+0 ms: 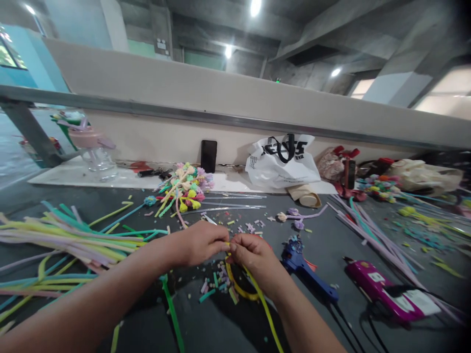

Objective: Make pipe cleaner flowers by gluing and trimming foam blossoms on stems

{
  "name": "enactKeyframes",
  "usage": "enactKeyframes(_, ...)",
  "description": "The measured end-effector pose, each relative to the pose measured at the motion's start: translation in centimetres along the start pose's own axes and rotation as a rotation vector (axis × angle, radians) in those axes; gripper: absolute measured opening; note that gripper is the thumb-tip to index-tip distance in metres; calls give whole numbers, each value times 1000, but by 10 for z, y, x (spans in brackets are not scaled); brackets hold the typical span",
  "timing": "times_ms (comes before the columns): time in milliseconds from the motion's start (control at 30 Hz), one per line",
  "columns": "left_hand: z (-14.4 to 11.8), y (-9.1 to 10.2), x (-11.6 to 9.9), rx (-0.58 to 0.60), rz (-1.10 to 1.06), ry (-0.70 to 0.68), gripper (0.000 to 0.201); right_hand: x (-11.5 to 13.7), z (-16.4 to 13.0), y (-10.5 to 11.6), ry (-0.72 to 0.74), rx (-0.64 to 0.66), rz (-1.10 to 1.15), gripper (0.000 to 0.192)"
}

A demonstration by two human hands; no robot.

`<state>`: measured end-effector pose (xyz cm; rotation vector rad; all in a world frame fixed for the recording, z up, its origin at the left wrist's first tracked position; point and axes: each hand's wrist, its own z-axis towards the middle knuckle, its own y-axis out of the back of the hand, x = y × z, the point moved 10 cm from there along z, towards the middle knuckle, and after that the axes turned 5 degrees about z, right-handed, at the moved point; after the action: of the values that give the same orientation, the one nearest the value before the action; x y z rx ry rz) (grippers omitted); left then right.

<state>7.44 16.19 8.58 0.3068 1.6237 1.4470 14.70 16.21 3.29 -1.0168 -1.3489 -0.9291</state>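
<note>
A yellow pipe cleaner (265, 306) runs down from my right hand (255, 255) toward the bottom edge. My right thumb and fingers are closed on it. My left hand (204, 242) meets the right one at the fingertips, its thumb and forefinger pinched on the yellow end between them. Just below the hands lies a yellow ring-shaped thing (247, 294), partly covered by my right hand. Cut pipe cleaner bits (214, 284) are scattered beside it. A green pipe cleaner (171, 309) lies below my left wrist.
Long pipe cleaners (69, 240) are heaped at left. A flower bunch (187, 184) lies behind the hands. To the right are a blue glue gun (311, 274) and a magenta corded device (386, 291). A phone (208, 156) and white bag (281, 164) stand against the back panel.
</note>
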Motion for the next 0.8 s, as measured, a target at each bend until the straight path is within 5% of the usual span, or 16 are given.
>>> enactKeyframes(133,0,-5,-5,-1,78,-42,23,2,-1,-2,-2,12,-70,23)
enactKeyframes(367,3,-16,14,66,-247,145,17,11,-2,-4,69,-11,-247,14)
enactKeyframes(533,1,-23,14,157,-289,156,17,2,2,1,43,-28,-251,14)
enactKeyframes(800,-2,1,3,-3,-110,92,19,-8,1,1,-39,34,-80,18)
